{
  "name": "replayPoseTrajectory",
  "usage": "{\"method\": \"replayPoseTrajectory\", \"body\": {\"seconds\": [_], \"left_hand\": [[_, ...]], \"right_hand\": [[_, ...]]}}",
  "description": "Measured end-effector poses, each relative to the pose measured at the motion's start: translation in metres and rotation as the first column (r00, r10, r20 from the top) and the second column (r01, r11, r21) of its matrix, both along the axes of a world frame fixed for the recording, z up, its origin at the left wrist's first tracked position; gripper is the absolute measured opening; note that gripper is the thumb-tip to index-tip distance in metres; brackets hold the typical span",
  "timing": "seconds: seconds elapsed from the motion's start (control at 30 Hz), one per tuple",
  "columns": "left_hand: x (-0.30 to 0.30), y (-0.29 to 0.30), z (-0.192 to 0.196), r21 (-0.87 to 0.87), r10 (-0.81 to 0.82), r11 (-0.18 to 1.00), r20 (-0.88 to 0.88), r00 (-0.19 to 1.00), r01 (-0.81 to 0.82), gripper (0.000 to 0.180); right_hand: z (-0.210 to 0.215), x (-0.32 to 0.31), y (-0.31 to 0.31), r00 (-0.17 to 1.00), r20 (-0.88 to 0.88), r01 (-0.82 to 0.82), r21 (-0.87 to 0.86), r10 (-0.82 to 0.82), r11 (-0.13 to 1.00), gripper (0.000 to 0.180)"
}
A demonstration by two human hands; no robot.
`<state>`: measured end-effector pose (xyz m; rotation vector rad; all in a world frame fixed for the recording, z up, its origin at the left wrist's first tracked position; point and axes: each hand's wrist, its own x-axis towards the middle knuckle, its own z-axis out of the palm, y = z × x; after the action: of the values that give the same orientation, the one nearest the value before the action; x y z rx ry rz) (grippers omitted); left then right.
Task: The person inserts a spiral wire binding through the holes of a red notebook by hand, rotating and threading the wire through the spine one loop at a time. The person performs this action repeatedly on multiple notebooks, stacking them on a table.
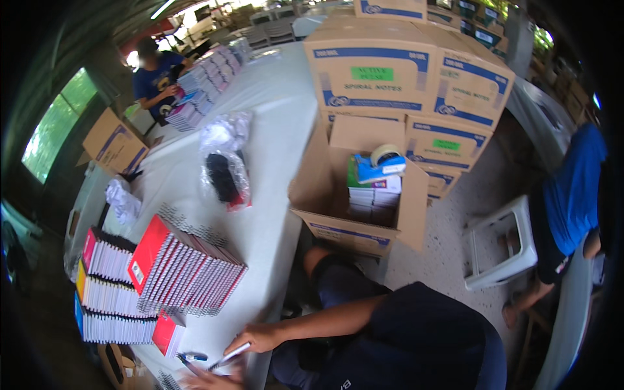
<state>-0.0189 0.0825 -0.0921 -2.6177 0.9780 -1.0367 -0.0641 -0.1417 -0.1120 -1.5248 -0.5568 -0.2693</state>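
At the table's near edge, my right hand (259, 338) is closed round a slim white stick-like thing (236, 351), whose exact kind I cannot make out. My left hand (220, 378) is just below it, blurred by motion and partly cut off by the lower edge, so its fingers are unclear. Beside the hands lie a small blue-and-dark tool (194, 357) and a small red-covered notebook (167, 333). A large stack of red spiral notebooks (192, 273) rises just beyond, with loose wire spirals (195, 226) along its far side.
Black-bound notebook stacks (117, 296) stand at the left. A clear plastic bag (224, 175) with black contents lies farther up the table (273, 130). An open carton (338, 227) holds notebooks and a tape dispenser (380, 166). Stacked cartons, a white stool (504, 247) and two other people surround the table.
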Motion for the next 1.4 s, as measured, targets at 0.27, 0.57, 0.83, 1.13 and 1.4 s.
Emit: {"method": "replayPoseTrajectory", "body": {"seconds": [0.27,0.57,0.83,1.13,1.4], "left_hand": [[0.011,0.076,-0.119,0.416,0.224,0.871,0.139,0.965,-0.262,0.092],[0.013,-0.003,-0.013,-0.131,0.006,0.991,0.036,0.999,-0.001,0.113],[-0.034,-0.023,-0.04,0.251,0.298,0.944,-0.376,0.877,-0.214,0.109],[-0.04,-0.054,-0.019,0.012,-0.149,0.987,-0.348,0.926,0.163,0.117],[-0.014,-0.047,-0.032,-0.288,-0.4,0.906,-0.343,0.85,0.31,0.092]], "right_hand": [[-0.003,-0.004,0.005,0.984,0.161,0.081,-0.025,-0.076,0.996,0.035],[-0.008,-0.002,0.01,0.979,0.184,0.111,-0.136,-0.085,0.985,0.042],[-0.001,-0.007,0.009,0.989,0.12,0.116,-0.224,-0.09,0.968,0.04],[0.002,-0.012,0.011,0.985,-0.039,0.151,-0.269,-0.167,0.951,0.039],[0.009,0.022,0.013,0.957,-0.289,-0.097,-0.332,-0.003,0.938,0.024]]}}
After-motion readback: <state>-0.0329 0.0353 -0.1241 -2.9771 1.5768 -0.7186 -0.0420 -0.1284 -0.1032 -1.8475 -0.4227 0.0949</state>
